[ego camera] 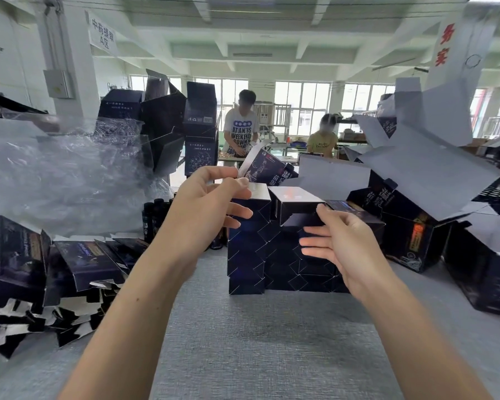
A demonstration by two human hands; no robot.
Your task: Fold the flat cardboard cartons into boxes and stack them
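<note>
Directly ahead of both hands, a stack of folded dark boxes [251, 255] stands on the grey table [272, 342]. The left hand [211, 206] sits at the stack's upper left corner, fingers loose and spread, gripping nothing. The right hand [341, 246] is open too, its straight fingers at the stack's front. Flat cartons [78, 267] lie heaped left of the left hand, and opened boxes [416, 243] pile right of the right hand
</note>
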